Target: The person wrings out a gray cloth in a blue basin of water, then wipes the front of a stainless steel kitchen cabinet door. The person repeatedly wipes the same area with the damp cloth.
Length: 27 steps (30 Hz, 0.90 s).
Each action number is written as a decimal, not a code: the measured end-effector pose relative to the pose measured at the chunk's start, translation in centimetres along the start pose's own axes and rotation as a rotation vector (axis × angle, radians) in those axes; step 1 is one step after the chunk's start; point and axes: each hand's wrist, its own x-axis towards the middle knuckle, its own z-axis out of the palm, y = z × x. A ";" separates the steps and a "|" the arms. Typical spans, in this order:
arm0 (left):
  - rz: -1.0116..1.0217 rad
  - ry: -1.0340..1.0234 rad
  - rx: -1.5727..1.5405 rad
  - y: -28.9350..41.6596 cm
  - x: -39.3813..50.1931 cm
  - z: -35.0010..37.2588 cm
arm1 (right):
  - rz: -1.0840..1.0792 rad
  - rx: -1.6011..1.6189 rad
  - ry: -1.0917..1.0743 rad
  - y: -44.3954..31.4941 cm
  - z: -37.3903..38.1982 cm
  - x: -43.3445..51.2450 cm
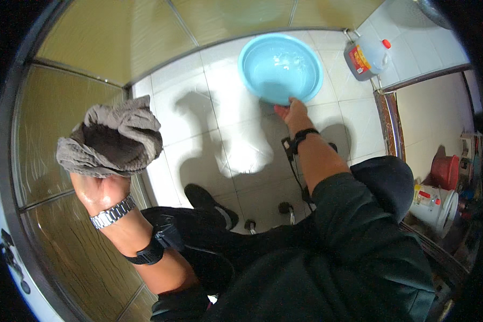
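Note:
A crumpled grey cloth (139, 120) is bunched over the fingers of my left hand (102, 191), raised at the left by a glazed panel. The cloth hides those fingers. My left wrist carries a metal-link watch and, lower down, a black strap. Ahead of me on the tiled floor is a light-blue plastic basin (261, 76) with shiny reflections inside it. My right hand (296, 114) is at the near rim of this basin, thumb and fingers about the edge. A black band circles my right wrist.
Textured glass panels (92, 44) in dark frames stand left and ahead. At the far right is a plastic jug (368, 60) with a red cap, partly filled with dark liquid. Beyond a doorway threshold (389, 124) are a red container (444, 173) and a white bucket (430, 209).

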 end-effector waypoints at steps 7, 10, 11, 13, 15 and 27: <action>0.066 0.012 -0.028 -0.3 -1.6 1.1 | -0.004 0.094 0.050 -0.3 0.2 -2.1; 0.227 -0.016 0.016 -1.8 -1.7 1.0 | 0.045 0.057 0.241 2.1 3.1 -5.0; 0.212 -0.205 -0.004 -2.2 -1.7 0.9 | 0.036 0.068 0.260 3.0 4.6 -6.1; 0.170 -0.148 -0.042 -2.8 -2.2 0.1 | -0.094 -0.137 -0.021 4.8 7.6 -9.6; 0.260 -0.098 0.020 -3.2 -2.3 -0.4 | -0.202 -0.326 -0.355 6.2 11.5 -14.3; 0.344 0.008 1.722 -2.0 -6.6 -0.2 | 0.402 -0.118 -1.390 3.5 13.1 -39.2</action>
